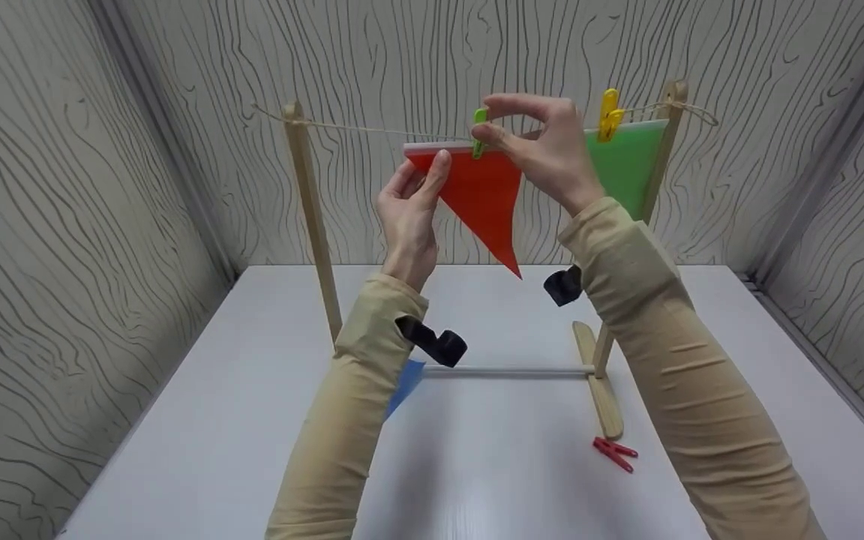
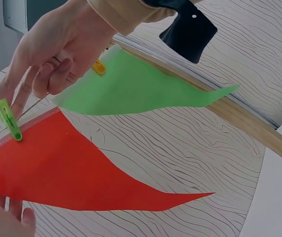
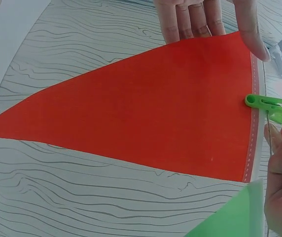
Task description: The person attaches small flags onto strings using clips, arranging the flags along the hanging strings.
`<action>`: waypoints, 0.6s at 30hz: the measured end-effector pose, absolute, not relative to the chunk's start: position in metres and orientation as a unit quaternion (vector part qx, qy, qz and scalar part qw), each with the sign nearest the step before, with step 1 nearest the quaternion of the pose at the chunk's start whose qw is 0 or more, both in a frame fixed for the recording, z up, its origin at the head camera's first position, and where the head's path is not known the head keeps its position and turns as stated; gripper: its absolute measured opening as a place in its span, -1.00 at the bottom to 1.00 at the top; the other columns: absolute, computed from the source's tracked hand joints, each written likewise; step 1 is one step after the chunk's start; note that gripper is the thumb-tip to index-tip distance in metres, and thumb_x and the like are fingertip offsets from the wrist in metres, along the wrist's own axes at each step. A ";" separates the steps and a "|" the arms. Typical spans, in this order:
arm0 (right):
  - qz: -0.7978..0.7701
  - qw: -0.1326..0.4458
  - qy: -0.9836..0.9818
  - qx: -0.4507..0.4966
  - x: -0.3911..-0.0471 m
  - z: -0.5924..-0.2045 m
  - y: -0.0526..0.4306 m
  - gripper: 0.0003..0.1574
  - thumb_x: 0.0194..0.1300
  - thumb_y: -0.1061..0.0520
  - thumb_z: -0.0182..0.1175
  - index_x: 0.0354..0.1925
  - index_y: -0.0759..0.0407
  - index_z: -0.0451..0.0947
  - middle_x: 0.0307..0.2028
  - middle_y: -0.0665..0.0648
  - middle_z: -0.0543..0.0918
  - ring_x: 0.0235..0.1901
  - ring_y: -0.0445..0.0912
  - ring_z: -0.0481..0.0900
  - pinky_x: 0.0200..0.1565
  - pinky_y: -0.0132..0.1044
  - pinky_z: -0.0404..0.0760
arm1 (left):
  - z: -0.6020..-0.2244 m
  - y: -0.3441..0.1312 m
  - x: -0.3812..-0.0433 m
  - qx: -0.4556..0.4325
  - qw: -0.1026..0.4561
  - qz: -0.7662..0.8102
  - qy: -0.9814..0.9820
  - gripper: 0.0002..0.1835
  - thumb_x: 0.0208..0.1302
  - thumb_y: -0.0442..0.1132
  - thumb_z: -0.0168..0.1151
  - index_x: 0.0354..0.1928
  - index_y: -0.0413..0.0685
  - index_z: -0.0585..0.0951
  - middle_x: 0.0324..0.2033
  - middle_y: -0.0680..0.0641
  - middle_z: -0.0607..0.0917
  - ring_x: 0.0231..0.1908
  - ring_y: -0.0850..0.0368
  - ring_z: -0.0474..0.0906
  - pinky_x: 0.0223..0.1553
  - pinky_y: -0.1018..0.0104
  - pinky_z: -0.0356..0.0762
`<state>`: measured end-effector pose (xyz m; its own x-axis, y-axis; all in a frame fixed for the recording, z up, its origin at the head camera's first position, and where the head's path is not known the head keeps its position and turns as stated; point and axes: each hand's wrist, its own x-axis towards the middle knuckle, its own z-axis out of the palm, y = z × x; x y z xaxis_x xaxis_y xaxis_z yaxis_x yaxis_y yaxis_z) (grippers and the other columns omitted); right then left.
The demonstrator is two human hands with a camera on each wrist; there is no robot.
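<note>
Red flag — white table, patterned walls

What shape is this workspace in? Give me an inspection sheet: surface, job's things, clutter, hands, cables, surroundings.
Surface: white table; red clothespin lies near the stand's right wooden foot.
Job's things: red pennant held up at the string, green clothespin on its top edge; green pennant hangs with a yellow clothespin at its top; blue piece partly hidden by the left sleeve.
Clutter: nothing seen.
Left hand: pinches the red pennant near its upper left corner.
Right hand: pinches the green clothespin.
Cables: nothing seen.
Surroundings: line-patterned walls behind and on both sides.
</note>
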<state>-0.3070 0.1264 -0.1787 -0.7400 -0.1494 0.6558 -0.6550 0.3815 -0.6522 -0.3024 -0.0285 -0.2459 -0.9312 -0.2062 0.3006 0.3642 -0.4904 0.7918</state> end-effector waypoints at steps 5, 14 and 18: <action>0.496 0.270 -0.782 0.261 -0.307 -0.183 0.127 -0.45 0.28 0.19 0.38 0.21 0.29 0.58 0.08 0.26 0.70 0.01 0.07 0.75 0.00 -0.35 0.73 | -0.252 -0.032 -0.304 -0.087 0.177 -0.851 -0.486 -0.42 0.37 -0.31 0.28 0.39 -0.27 0.40 0.24 -0.27 0.61 0.25 -0.06 0.56 0.42 0.11 0.42; 0.514 0.301 -0.755 0.274 -0.305 -0.194 0.131 -0.41 0.22 0.24 0.40 0.22 0.29 0.57 0.08 0.27 0.71 -0.15 -0.14 0.80 -0.09 -0.47 0.71 | -0.269 -0.042 -0.301 -0.067 0.179 -0.831 -0.523 -0.41 0.34 -0.25 0.32 0.37 -0.21 0.43 0.30 -0.18 0.57 0.33 -0.01 0.49 0.40 0.18 0.45; 0.531 0.314 -0.735 0.282 -0.301 -0.203 0.136 -0.40 0.20 0.29 0.41 0.22 0.30 0.57 0.10 0.29 0.69 -0.40 -0.32 0.75 -0.23 -0.54 0.68 | -0.281 -0.049 -0.301 -0.051 0.181 -0.812 -0.552 -0.39 0.31 -0.20 0.37 0.37 -0.16 0.45 0.35 -0.12 0.53 0.41 0.04 0.40 0.46 0.16 0.37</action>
